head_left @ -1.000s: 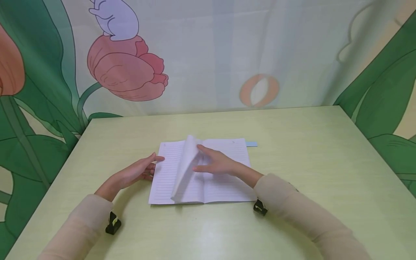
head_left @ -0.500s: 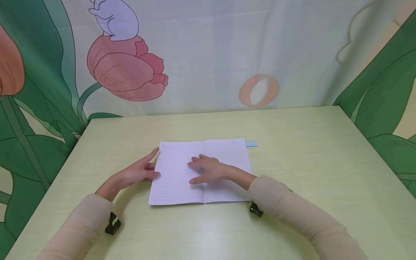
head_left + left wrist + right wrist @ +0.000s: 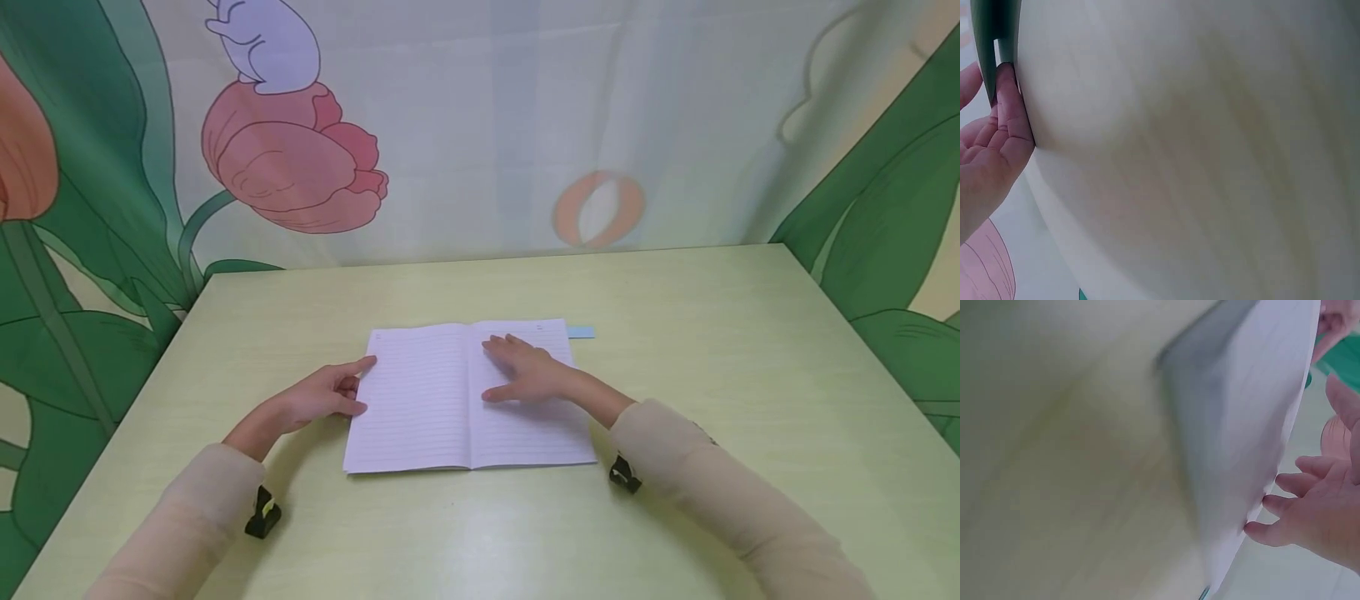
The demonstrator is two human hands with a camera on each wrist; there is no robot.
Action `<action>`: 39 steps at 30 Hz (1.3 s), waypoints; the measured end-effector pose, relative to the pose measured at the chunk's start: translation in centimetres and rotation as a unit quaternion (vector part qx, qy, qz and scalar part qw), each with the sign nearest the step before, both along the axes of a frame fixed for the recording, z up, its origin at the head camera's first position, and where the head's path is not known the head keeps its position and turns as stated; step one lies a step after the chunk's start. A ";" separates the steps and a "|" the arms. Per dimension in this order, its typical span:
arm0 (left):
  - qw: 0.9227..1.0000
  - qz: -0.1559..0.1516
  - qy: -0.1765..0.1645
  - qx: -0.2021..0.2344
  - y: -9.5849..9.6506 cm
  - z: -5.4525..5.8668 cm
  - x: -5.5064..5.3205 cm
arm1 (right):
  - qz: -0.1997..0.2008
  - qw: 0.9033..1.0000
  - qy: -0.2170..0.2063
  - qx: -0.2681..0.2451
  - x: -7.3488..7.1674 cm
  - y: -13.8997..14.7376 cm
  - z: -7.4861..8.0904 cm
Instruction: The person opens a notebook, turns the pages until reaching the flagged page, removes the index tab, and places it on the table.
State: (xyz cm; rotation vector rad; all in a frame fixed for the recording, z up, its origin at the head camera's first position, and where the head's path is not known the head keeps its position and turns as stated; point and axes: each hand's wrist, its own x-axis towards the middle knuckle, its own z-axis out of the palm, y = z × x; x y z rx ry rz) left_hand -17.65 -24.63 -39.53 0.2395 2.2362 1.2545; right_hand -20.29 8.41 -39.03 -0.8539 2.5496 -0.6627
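Note:
An open notebook [image 3: 416, 417] with white lined pages lies flat on the table. My left hand [image 3: 321, 396] grips its left edge, with the thumb and index fingertip over the page and the other fingers curled at the edge. In the left wrist view the notebook's green cover [image 3: 988, 53] stands between the thumb and fingers of the left hand [image 3: 997, 137]. My right hand [image 3: 528, 373] rests on the right page with its fingers spread. Fingertips of the right hand [image 3: 1316, 500] touch the notebook's page [image 3: 1254, 412] in the right wrist view.
A pale blue tab [image 3: 581, 332] sticks out past the notebook's upper right side. The light wooden table [image 3: 690, 325] ends at a printed curtain [image 3: 465, 125] behind it. Black wrist cameras hang under both cuffs.
A page that stood half raised under my right hand has come down flat on the left side. The right hand has since slid right onto the right page. My left hand stays at the left edge.

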 end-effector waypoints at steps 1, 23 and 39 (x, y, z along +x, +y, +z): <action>1.000 -0.001 0.000 -0.001 0.0 0.0 0.0 | -0.003 1.000 0.005 0.003 -0.2 0.5 -0.1; 1.000 -0.002 -0.010 0.002 0.1 0.4 0.1 | -0.055 0.993 0.005 0.100 -1.8 8.0 0.0; 1.000 -0.017 0.006 -0.015 0.1 0.4 0.0 | -0.021 0.992 0.007 0.121 -2.3 8.2 0.0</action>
